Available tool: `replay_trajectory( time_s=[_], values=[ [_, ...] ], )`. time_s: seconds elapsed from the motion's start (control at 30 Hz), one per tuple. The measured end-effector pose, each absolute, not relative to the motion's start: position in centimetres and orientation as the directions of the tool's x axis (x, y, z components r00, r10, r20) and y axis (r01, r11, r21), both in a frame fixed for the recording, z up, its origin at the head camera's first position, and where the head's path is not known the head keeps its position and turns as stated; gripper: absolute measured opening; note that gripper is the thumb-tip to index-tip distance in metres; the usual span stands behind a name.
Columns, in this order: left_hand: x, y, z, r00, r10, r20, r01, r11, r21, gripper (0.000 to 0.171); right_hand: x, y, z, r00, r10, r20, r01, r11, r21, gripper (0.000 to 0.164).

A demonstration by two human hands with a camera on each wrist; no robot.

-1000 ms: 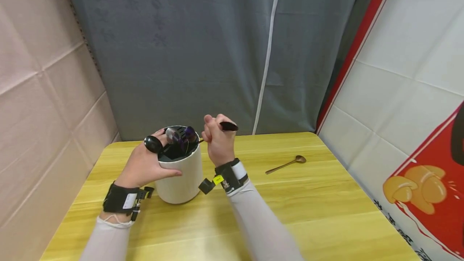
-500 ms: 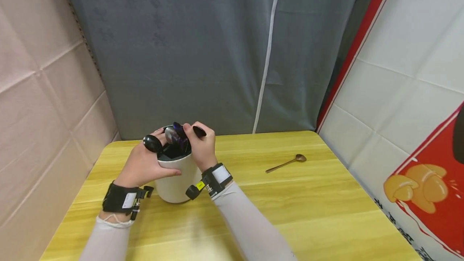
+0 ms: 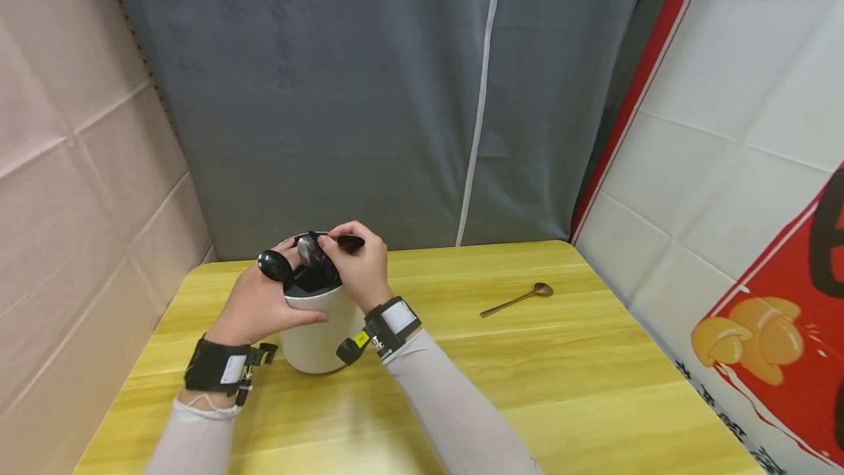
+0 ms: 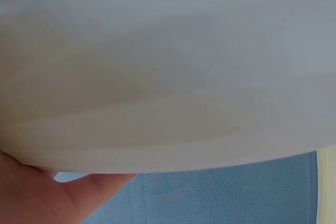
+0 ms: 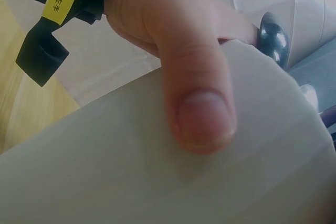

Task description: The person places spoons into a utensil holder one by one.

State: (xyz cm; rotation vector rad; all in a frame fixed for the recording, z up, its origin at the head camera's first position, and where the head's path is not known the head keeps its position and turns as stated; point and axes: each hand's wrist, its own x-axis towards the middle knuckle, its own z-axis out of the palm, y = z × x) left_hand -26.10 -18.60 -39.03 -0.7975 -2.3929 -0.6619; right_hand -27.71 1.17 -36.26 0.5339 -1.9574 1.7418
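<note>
A white cylindrical utensil holder (image 3: 315,347) with a dark inside stands on the table at left of centre. My left hand (image 3: 260,304) grips its left side, thumb along the front wall; the right wrist view shows that thumb pressed on the white wall. At the holder's right rim, my right hand (image 3: 359,266) holds a dark spoon (image 3: 351,243), whose oval head sticks out above the fingers. Its lower part is hidden. Inside the holder stand a glossy black round-headed utensil (image 3: 274,265), a shiny silver one (image 3: 307,250) and something purple, partly behind the right fingers.
A small copper-coloured spoon (image 3: 517,300) lies on the wooden table (image 3: 593,387) to the right. A grey curtain (image 3: 343,94) hangs behind the table, with pale cloth walls at both sides.
My right hand has moved left with the dark spoon, from beside the holder to its rim, and lately a little lower. My left hand stays on the holder.
</note>
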Motion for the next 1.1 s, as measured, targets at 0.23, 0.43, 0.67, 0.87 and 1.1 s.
replay_trajectory(
  time_s=[0.23,0.43,0.67,0.87,1.1],
  values=[
    [-26.1,-18.4,-39.1,-0.689,0.391,0.61,0.652,0.702,0.286,0.109,-27.8,1.5,-36.1,-0.842,0.002,0.539,-0.535,0.126,-0.835,0.023],
    [-26.1,-18.1,-39.1,-0.697,0.385,0.605,0.646,0.704,0.296,0.107,-27.7,1.8,-36.1,-0.858,-0.011,0.514,-0.512,0.11,-0.852,0.032],
    [-26.2,-17.9,-39.2,-0.696,0.385,0.607,0.645,0.707,0.291,0.106,-27.5,2.4,-36.1,-0.879,-0.093,0.468,-0.475,0.06,-0.878,0.056],
    [-26.2,-18.2,-39.0,-0.687,0.392,0.612,0.651,0.706,0.279,0.104,-27.4,2.9,-36.2,-0.873,-0.195,0.447,-0.457,0.01,-0.889,0.081],
    [-26.2,-18.7,-39.0,-0.697,0.388,0.604,0.643,0.711,0.285,0.101,-27.4,3.3,-36.7,-0.833,-0.27,0.482,-0.497,-0.015,-0.868,0.131]
  ],
)
